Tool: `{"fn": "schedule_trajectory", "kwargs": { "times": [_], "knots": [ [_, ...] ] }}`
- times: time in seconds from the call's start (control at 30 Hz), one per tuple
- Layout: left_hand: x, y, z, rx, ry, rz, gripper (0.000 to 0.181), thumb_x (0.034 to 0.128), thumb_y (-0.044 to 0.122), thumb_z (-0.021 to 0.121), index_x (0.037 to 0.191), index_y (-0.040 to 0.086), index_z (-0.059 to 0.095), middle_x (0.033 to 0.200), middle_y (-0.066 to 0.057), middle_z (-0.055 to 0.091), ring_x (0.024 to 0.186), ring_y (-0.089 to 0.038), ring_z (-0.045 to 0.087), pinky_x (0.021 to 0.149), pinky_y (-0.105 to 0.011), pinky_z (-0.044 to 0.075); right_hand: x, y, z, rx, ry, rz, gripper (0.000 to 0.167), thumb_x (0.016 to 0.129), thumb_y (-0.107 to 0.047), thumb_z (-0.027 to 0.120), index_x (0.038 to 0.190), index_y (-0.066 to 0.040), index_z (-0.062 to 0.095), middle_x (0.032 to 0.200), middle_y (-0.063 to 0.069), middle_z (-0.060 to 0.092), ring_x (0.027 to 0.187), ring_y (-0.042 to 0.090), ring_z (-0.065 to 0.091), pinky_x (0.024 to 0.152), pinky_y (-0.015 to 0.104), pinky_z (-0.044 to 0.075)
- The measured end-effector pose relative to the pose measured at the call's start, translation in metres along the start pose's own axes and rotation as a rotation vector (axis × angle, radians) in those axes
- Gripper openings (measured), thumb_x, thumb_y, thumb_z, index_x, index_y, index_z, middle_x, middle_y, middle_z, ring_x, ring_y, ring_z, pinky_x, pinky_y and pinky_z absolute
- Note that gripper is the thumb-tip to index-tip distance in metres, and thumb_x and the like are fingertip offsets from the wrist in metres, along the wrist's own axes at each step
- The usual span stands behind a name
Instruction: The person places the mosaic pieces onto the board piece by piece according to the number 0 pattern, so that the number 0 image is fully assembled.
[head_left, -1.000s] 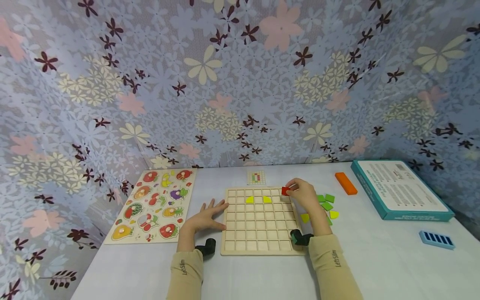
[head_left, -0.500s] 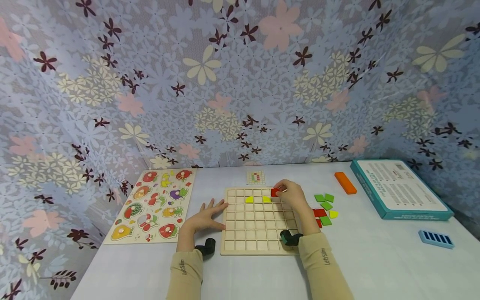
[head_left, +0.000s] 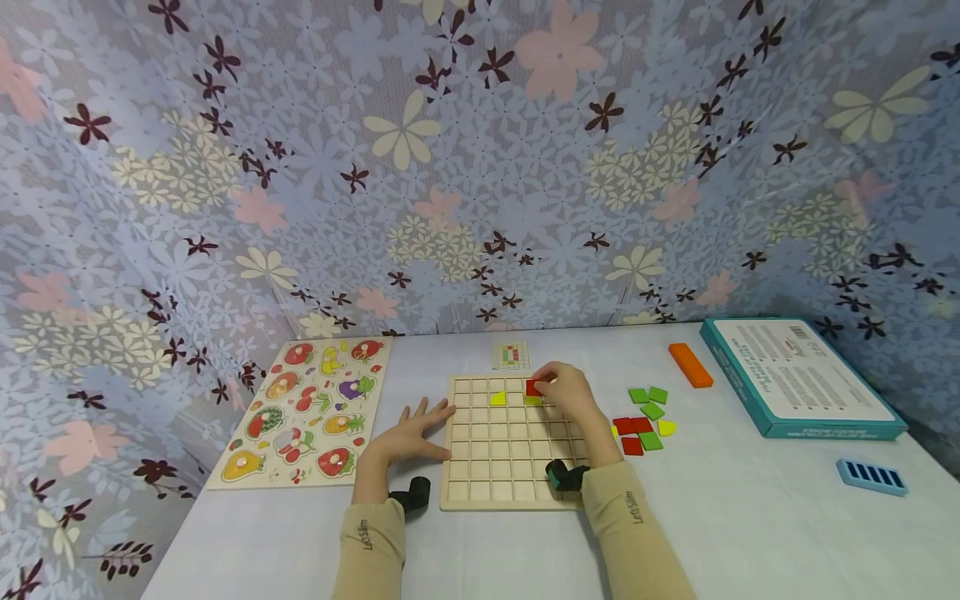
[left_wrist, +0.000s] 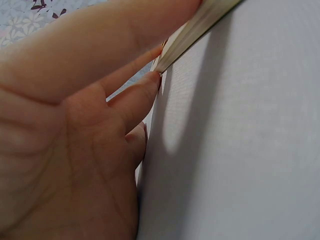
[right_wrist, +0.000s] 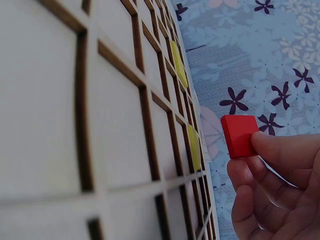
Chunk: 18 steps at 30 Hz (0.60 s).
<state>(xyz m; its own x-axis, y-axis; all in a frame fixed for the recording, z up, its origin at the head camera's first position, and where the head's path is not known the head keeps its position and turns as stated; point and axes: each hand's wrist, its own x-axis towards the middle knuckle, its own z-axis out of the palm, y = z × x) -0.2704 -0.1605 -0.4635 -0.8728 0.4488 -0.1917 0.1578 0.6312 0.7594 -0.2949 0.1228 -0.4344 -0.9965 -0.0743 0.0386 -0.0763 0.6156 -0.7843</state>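
Observation:
A red square tile (right_wrist: 240,135) is pinched between the thumb and fingers of my right hand (head_left: 567,392). In the head view that tile is over the far rows of the wooden grid board (head_left: 487,471), partly covering a yellow tile (head_left: 533,401). Another yellow tile (head_left: 498,399) lies in a cell to its left. With fingers spread, my left hand (head_left: 408,437) rests at the board's left edge; in the left wrist view its fingertips touch the board's side (left_wrist: 185,42). Behind the board lies a small patterned card (head_left: 512,355).
Right of the board lie loose green tiles (head_left: 652,412), red tiles (head_left: 632,447) and a yellow piece (head_left: 667,427). Farther right are an orange block (head_left: 691,366), a teal box (head_left: 802,375) and a blue slotted piece (head_left: 872,477). A fruit puzzle (head_left: 307,408) lies at left.
My right hand has moved left across the board's far edge with the red tile, uncovering loose red tiles at right. The left hand has stayed in place.

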Motion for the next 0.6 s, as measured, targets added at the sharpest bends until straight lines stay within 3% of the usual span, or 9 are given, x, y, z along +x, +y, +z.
{"fn": "schedule_trajectory", "kwargs": {
  "times": [0.13,0.4,0.6],
  "knots": [
    [-0.001,0.002,0.0,-0.003,-0.002,-0.005,0.082,0.0703,0.018,0.077,0.142,0.013,0.038,0.153,-0.005,0.018,0.141,-0.03,-0.008,0.113,-0.047,-0.013,0.0,-0.002,0.004,-0.017,0.0,-0.013,0.015,0.089,-0.008,0.057,0.099,0.0,0.065,0.095,0.014,0.063,0.071,0.02,0.059,0.061,0.029,0.051],
    [-0.002,0.003,-0.001,-0.01,-0.003,-0.004,0.083,0.0703,0.017,0.077,0.142,0.013,0.037,0.153,-0.005,0.018,0.141,-0.031,-0.007,0.113,-0.048,-0.013,0.006,0.003,0.01,-0.008,-0.01,-0.037,0.015,0.088,-0.005,0.056,0.098,-0.001,0.067,0.093,0.014,0.063,0.074,0.023,0.058,0.059,0.03,0.049],
    [-0.001,0.002,-0.001,-0.007,-0.007,0.004,0.082,0.0707,0.017,0.077,0.143,0.012,0.037,0.153,-0.005,0.018,0.141,-0.031,-0.007,0.112,-0.048,-0.014,0.008,-0.002,0.013,0.01,-0.025,-0.003,0.015,0.088,-0.007,0.056,0.096,-0.002,0.068,0.097,0.014,0.065,0.081,0.025,0.059,0.068,0.035,0.051]
  ]
}}
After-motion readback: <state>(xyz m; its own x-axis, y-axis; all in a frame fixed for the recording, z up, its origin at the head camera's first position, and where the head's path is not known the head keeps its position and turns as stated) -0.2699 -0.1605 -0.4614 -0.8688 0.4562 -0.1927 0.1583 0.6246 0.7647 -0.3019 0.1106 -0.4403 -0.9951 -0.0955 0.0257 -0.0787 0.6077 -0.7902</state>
